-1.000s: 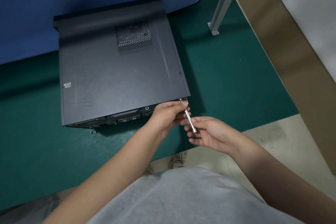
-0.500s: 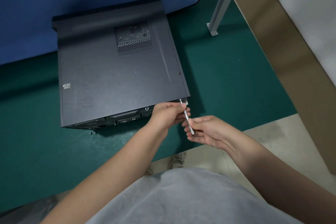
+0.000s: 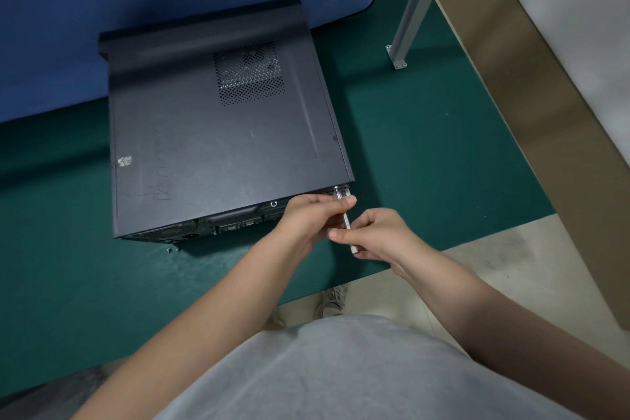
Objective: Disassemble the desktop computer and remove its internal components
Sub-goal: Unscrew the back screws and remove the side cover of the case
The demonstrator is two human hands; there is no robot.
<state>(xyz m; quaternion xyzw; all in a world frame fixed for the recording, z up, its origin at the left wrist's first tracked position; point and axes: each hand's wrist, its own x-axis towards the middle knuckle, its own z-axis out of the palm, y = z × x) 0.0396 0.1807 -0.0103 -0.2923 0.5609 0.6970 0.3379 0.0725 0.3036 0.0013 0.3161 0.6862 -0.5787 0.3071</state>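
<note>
Both hands on a screwdriver at the case's rear corner

I see the desktop computer (image 3: pixel 218 133) lying flat on the green mat (image 3: pixel 426 147). My left hand (image 3: pixel 310 215) pinches the silver screwdriver (image 3: pixel 345 218) near its tip; my right hand (image 3: pixel 378 235) grips its lower end.

Green mat (image 3: pixel 426 147), blue panel (image 3: pixel 102 10), grey metal post (image 3: pixel 414 3), beige floor (image 3: pixel 494 266)

The black desktop computer (image 3: pixel 218 140) lies flat, side panel up and closed, on the green mat (image 3: pixel 426 133).
</note>
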